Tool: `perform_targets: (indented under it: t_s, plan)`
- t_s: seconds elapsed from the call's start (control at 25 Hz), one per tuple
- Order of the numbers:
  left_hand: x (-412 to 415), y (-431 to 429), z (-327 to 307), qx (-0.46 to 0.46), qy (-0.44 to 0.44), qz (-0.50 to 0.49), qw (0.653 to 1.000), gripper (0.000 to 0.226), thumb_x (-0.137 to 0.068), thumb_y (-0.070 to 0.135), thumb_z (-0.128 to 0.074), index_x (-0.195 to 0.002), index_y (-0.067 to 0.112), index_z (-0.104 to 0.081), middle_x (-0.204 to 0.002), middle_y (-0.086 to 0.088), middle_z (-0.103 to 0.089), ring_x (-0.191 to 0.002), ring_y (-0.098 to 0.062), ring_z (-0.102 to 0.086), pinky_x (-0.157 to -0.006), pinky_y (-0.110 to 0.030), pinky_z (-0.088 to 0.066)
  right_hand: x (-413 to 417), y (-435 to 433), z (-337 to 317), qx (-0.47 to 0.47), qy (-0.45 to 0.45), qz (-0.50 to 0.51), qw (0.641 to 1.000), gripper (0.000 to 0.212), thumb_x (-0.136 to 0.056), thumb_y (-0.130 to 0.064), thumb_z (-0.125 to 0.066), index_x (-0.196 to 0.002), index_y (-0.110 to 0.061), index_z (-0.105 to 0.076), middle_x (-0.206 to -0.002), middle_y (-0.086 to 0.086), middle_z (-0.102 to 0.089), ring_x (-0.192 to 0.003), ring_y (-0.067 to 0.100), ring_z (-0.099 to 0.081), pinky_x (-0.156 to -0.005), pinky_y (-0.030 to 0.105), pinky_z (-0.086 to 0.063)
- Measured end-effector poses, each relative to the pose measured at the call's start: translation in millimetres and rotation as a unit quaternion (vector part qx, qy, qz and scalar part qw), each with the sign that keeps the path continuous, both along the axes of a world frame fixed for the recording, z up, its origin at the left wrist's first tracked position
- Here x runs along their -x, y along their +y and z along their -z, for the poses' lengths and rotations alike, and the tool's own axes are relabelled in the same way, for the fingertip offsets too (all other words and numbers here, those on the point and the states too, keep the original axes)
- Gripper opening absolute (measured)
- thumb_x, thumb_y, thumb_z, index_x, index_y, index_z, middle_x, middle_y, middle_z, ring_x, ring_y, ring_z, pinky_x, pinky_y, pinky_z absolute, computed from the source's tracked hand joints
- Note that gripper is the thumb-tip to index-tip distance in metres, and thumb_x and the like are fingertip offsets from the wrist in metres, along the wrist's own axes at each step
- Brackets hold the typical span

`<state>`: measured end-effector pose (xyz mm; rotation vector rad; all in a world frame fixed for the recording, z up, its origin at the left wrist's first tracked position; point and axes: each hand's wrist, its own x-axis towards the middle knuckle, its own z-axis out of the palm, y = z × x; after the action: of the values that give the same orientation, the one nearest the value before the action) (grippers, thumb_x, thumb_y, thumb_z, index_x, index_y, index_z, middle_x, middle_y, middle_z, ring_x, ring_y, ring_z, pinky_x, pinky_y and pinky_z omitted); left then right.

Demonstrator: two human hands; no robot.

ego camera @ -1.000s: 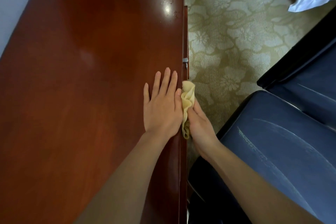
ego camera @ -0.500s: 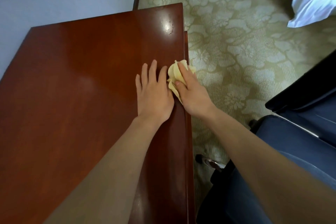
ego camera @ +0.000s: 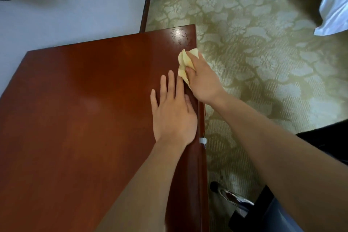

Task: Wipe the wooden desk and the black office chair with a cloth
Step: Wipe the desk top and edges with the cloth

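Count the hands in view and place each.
2. The left hand lies flat on the desk; the right hand grips the cloth at the desk's right edge.

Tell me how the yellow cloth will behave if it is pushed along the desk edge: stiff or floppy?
Probably floppy: the cloth is bunched in soft folds where the right hand grips it. Likely light, since it looks thin. It should slide easily, as the desk top looks glossy.
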<state>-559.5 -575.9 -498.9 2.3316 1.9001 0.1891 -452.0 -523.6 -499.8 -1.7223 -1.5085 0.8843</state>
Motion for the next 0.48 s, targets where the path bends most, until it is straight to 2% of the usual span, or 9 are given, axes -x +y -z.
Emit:
perform_targets:
  t_s: [0.12,0.28,0.4,0.48]
  plan:
    - [0,1,-1,-0.001,0.006,-0.003,1.000,0.057,-0.096,0.032,-0.006,-0.151,0.025,0.003,-0.159,0.007,0.011,-0.144,-0.009,0.018,-0.118,-0.035,0.008,-2,30,2,-0.006,0.020,0.023,1.000,0.046,-0.102,-0.019,-0.032,-0.148,-0.024,-0.025,-0.158,0.008,-0.012,-0.144,0.023,-0.014,-0.114,0.030,-0.013]
    - [-1,0,-4,0.007,0.000,-0.007,1.000,0.056,-0.096,0.033,-0.005,-0.150,0.029,0.005,-0.158,0.010,0.011,-0.143,-0.006,0.018,-0.117,-0.032,0.011,-10,62,4,-0.012,0.092,0.052,0.994,0.047,-0.102,-0.026,-0.031,-0.148,-0.027,-0.024,-0.155,0.002,-0.026,-0.137,0.018,-0.031,-0.093,0.013,-0.022]
    - [0,-1,-6,0.010,-0.008,-0.010,1.000,0.053,-0.098,0.032,-0.008,-0.150,0.031,0.004,-0.158,0.012,0.010,-0.143,-0.004,0.017,-0.116,-0.030,0.012,-18,79,13,0.002,0.224,0.116,0.968,0.047,-0.102,-0.034,-0.027,-0.149,-0.025,-0.024,-0.145,0.001,-0.042,-0.130,0.017,-0.041,-0.100,0.020,-0.027]
    - [0,-1,-6,0.013,-0.011,-0.014,1.000,0.054,-0.096,0.034,-0.007,-0.150,0.033,0.002,-0.158,0.013,0.008,-0.143,-0.003,0.017,-0.116,-0.029,0.012,-24,87,26,0.032,0.264,0.139,0.954,0.046,-0.103,-0.035,-0.023,-0.147,-0.023,-0.030,-0.141,0.002,-0.047,-0.128,0.017,-0.044,-0.106,0.029,-0.030]
